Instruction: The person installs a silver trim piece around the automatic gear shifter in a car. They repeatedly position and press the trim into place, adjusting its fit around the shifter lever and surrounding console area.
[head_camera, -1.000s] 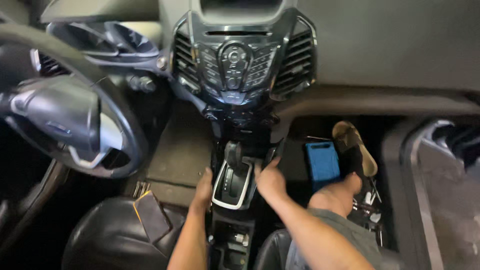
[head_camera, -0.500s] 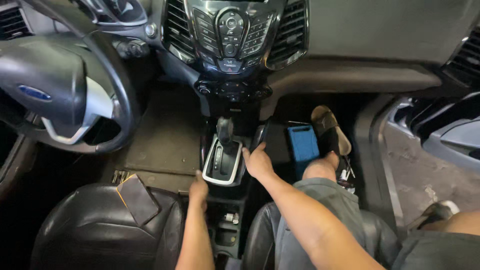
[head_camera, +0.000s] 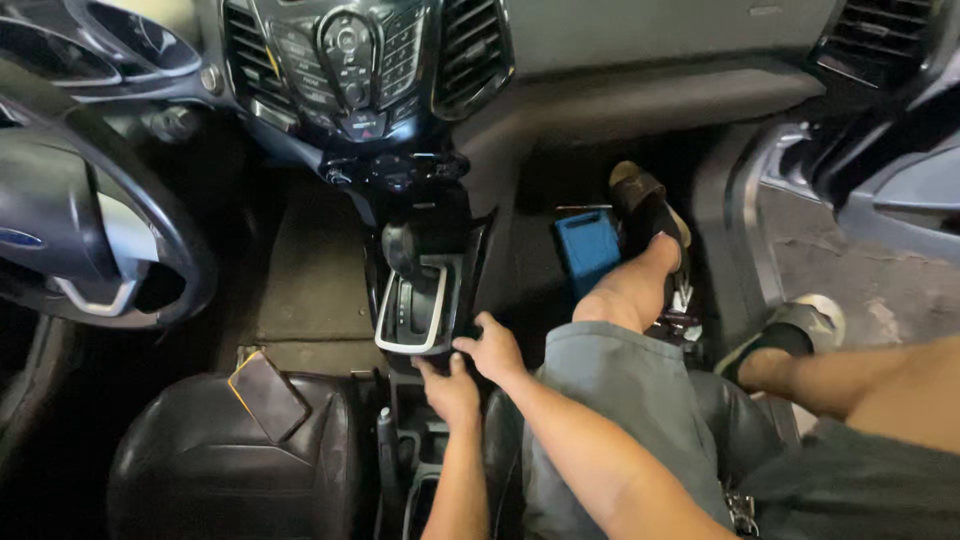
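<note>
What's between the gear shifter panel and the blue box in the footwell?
Only the dark side wall of the center console separates the gear shifter panel from the blue box, head view.

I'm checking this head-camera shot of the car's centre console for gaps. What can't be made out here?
- Left hand: fingertips hidden under the gear-shift surround; grip unclear.
- Right hand: fingertips at the surround's dark right edge; contact unclear.
- Steering wheel: cut off by the left edge.
- Blue box in the footwell: partly behind the knee.
- Centre stack buttons: too small to tell apart.
</note>
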